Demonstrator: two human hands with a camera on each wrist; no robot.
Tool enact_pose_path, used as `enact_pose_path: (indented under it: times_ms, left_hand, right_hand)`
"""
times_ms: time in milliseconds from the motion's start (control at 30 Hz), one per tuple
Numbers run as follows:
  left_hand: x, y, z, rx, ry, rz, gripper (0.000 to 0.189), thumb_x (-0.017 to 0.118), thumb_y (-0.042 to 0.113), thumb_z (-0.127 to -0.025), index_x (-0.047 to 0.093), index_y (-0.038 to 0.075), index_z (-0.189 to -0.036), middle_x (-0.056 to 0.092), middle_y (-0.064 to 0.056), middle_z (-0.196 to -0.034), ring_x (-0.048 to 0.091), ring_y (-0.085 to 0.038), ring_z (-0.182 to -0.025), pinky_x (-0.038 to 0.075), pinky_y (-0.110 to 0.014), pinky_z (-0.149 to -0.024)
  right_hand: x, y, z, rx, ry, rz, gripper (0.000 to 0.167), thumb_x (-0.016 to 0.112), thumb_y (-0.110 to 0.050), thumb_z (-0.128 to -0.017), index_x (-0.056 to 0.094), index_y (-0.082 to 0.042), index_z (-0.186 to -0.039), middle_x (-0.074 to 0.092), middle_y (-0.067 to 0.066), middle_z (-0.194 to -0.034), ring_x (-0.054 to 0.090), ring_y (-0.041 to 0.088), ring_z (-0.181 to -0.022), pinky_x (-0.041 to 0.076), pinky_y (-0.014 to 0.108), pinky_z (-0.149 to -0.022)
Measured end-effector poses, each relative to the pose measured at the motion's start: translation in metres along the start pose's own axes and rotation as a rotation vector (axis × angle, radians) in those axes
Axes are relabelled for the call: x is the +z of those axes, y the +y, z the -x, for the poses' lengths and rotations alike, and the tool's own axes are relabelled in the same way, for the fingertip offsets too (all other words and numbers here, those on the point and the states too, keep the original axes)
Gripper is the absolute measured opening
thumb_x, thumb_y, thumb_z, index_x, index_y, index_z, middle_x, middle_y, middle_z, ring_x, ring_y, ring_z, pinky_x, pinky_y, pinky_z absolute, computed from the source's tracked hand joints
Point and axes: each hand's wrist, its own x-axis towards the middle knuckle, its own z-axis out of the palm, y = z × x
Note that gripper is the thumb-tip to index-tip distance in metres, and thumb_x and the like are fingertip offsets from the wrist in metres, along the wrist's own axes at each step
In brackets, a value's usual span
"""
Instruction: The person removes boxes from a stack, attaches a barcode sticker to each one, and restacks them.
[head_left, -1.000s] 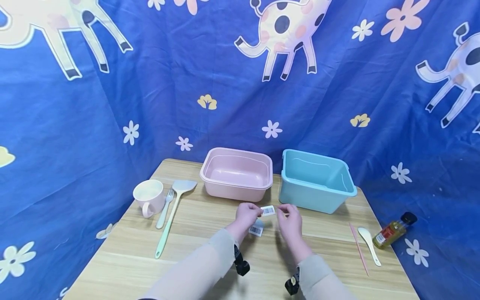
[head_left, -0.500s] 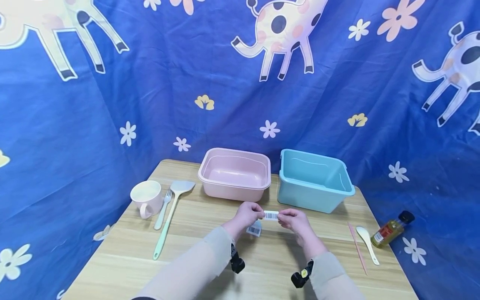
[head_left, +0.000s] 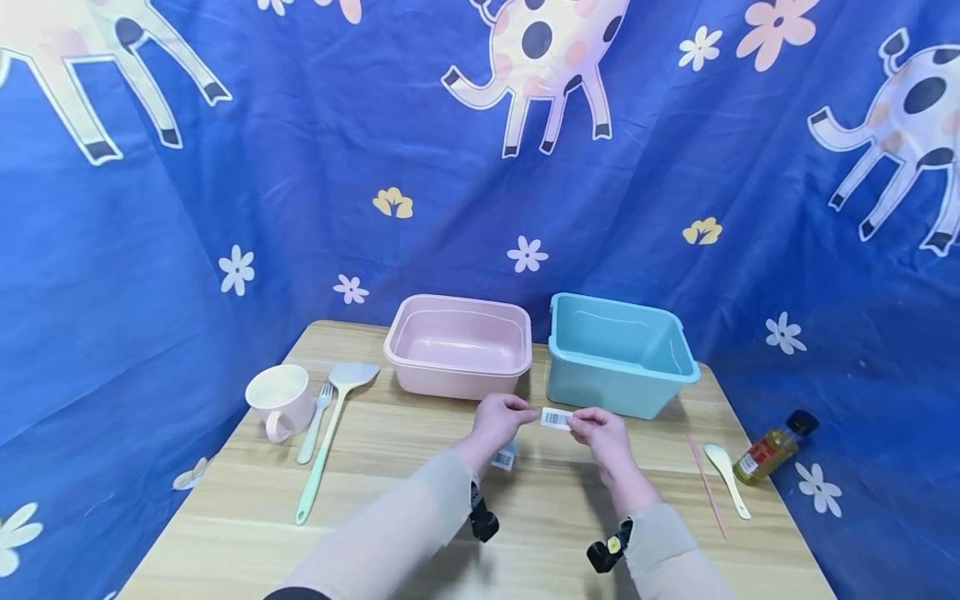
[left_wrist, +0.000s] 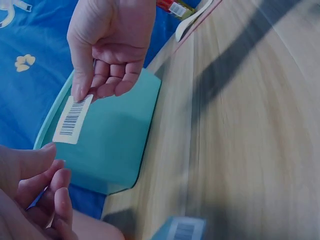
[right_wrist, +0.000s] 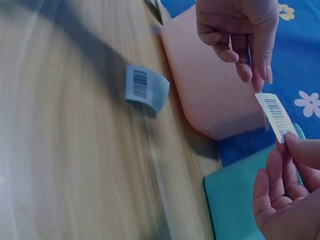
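My right hand [head_left: 606, 437] pinches one end of a small white barcode label [head_left: 556, 418] between thumb and fingers, holding it above the table. In the left wrist view the label [left_wrist: 72, 120] shows its black bars, the right thumb on its upper end. My left hand [head_left: 498, 423] is beside the label's other end; its fingertips [right_wrist: 268, 75] are right by the edge in the right wrist view, with a small gap in the head view. A light blue piece with another barcode label [right_wrist: 147, 89] lies on the table below, partly behind the left hand in the head view.
A pink basin [head_left: 459, 379] and a teal bin [head_left: 622, 383] stand at the back. Leftward are a mug [head_left: 281, 400], a fork [head_left: 315, 423] and a green-handled spatula [head_left: 324, 458]. Rightward lie a pink stick [head_left: 707, 487], a white spoon [head_left: 727, 479] and a bottle [head_left: 772, 450].
The right hand has come to the label and taken its right end, and the left fingers have let go of the other end. The head view has shifted slightly.
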Motion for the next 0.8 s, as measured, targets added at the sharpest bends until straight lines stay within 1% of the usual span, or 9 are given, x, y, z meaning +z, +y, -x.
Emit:
enact_pose_path:
  times_ms: [33,233,300,467,533,667,733,800]
  left_hand:
    - [0.003,0.002,-0.002,-0.002,-0.003,0.007,0.013,0.083,0.016,-0.078,0.077,0.007,-0.085,0.071,-0.001,-0.084,0.06,-0.016,-0.079,0.048,-0.033,-0.071]
    - [0.026,0.011,-0.011,0.034,-0.048,0.034,0.01,0.082,0.011,-0.08,0.076,0.005,-0.084,0.071,-0.001,-0.085,0.059,-0.014,-0.078,0.047,-0.031,-0.069]
    - [0.035,0.015,-0.013,0.042,-0.064,0.018,0.008,0.081,0.01,-0.08,0.076,0.005,-0.083,0.07,0.0,-0.084,0.058,-0.013,-0.077,0.046,-0.03,-0.068]
    - [0.051,0.02,-0.023,0.022,-0.09,-0.031,0.007,0.079,0.009,-0.082,0.073,0.007,-0.08,0.066,0.0,-0.079,0.054,-0.014,-0.072,0.044,-0.028,-0.061]
    - [0.059,0.021,-0.027,0.016,-0.096,-0.047,0.007,0.078,0.01,-0.083,0.072,0.008,-0.08,0.064,0.001,-0.077,0.054,-0.014,-0.07,0.044,-0.027,-0.059]
    - [0.071,0.021,-0.035,0.038,-0.106,-0.084,0.007,0.077,0.01,-0.084,0.071,0.009,-0.081,0.062,0.002,-0.075,0.054,-0.013,-0.068,0.045,-0.026,-0.058]
    - [0.077,0.021,-0.037,0.049,-0.121,-0.093,0.005,0.076,0.01,-0.085,0.072,0.007,-0.082,0.063,0.002,-0.075,0.054,-0.013,-0.068,0.046,-0.026,-0.059]
    - [0.081,0.023,-0.039,0.055,-0.134,-0.095,0.002,0.075,0.008,-0.085,0.073,0.007,-0.084,0.063,0.003,-0.074,0.054,-0.012,-0.066,0.045,-0.026,-0.059]
  right_hand:
    - [-0.003,-0.001,-0.001,-0.002,0.011,-0.004,0.009,0.071,0.006,-0.085,0.069,0.011,-0.093,0.069,0.009,-0.082,0.063,0.014,-0.066,0.056,0.029,-0.068]
    - [-0.02,-0.002,-0.007,-0.007,0.042,-0.022,0.003,0.071,0.006,-0.085,0.071,0.005,-0.089,0.069,0.007,-0.079,0.063,0.013,-0.066,0.055,0.026,-0.067]
    - [-0.026,-0.001,-0.009,-0.01,0.049,-0.023,0.004,0.071,0.005,-0.086,0.071,0.006,-0.09,0.069,0.006,-0.079,0.063,0.013,-0.066,0.055,0.026,-0.067]
    - [-0.035,-0.002,-0.017,-0.017,0.072,-0.014,0.015,0.071,0.005,-0.086,0.067,0.013,-0.097,0.068,0.006,-0.078,0.062,0.012,-0.067,0.054,0.024,-0.066]
    - [-0.04,-0.002,-0.02,-0.022,0.082,-0.004,0.017,0.071,0.005,-0.086,0.066,0.014,-0.1,0.068,0.006,-0.079,0.062,0.013,-0.068,0.053,0.024,-0.066]
    - [-0.048,-0.001,-0.026,-0.012,0.102,0.034,0.021,0.072,0.002,-0.087,0.065,0.013,-0.103,0.069,0.007,-0.082,0.064,0.017,-0.075,0.054,0.027,-0.07]
    - [-0.051,0.001,-0.028,-0.003,0.119,0.049,0.022,0.072,0.001,-0.087,0.065,0.012,-0.104,0.069,0.007,-0.084,0.064,0.02,-0.077,0.054,0.029,-0.072]
    - [-0.053,0.005,-0.032,-0.003,0.15,0.051,0.023,0.072,0.002,-0.086,0.064,0.012,-0.104,0.068,0.007,-0.083,0.064,0.018,-0.076,0.054,0.03,-0.072]
